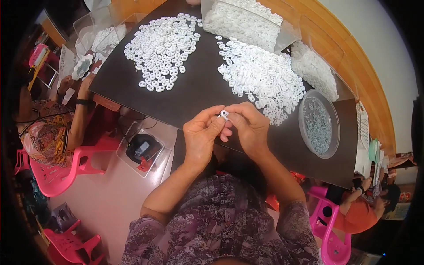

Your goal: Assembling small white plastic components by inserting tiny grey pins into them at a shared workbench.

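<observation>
A small white plastic piece with round holes (224,115) is pinched between my two hands, above the near edge of the dark table (194,99). My left hand (203,132) grips it from the left with thumb and fingers. From the other side, the thumb and fingers of my right hand (249,128) press on it. Beyond my hands to the left lies a pile of white two-holed oval pieces (163,46). A heap of flatter white pieces (260,75) spreads to the right. Small metal pins or screws fill a round clear dish (319,126).
Clear bins of white pieces (245,22) stand at the back, with another full one (313,68) beside them. At the left a person (53,126) works near a pink chair (66,172). Another person in orange (360,212) sits at the right. A clear tray (140,148) is lower left.
</observation>
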The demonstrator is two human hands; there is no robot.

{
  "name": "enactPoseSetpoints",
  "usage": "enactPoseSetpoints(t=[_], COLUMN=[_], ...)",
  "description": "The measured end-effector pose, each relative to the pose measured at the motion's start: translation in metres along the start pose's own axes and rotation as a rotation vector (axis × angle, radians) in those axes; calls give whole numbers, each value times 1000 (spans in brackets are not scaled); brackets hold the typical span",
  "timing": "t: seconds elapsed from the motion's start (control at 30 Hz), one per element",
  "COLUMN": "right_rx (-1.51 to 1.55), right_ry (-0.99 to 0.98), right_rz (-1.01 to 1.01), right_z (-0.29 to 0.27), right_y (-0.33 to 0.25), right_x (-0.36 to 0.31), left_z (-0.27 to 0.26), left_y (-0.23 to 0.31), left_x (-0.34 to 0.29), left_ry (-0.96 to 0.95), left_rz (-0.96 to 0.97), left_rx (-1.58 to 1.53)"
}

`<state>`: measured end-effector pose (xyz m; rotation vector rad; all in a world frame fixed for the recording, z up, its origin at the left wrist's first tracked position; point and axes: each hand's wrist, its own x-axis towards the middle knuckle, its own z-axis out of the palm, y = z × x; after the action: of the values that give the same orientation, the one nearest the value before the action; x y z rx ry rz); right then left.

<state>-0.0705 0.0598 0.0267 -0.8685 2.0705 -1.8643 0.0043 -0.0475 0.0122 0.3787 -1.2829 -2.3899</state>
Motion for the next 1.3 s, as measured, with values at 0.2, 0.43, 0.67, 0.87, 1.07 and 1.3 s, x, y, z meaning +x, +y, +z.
enactPoseSetpoints(t=[0.2,0.43,0.67,0.87,1.07,1.3], right_rx=[-265,-488,-541,-494,-398,-323], right_ry=[39,75,144,121,131,146], right_rz=[-226,-484,-563,-502,-457,-422], right_z=[3,3,0,-1,2,5], right_y=[2,-1,-1,-2,-6,-5], right_x=[-3,1,0,-5,-9,-12], left_z=[6,12,14,8,7,4], left_y=[0,7,7,5,7,9], left_x=[1,2,-1,-3,-6,-8], left_ry=[69,128,112,69,28,-12], left_rz=[13,-41,-53,53,98,112], left_rx=[-43,-125,-98,32,-1,42])
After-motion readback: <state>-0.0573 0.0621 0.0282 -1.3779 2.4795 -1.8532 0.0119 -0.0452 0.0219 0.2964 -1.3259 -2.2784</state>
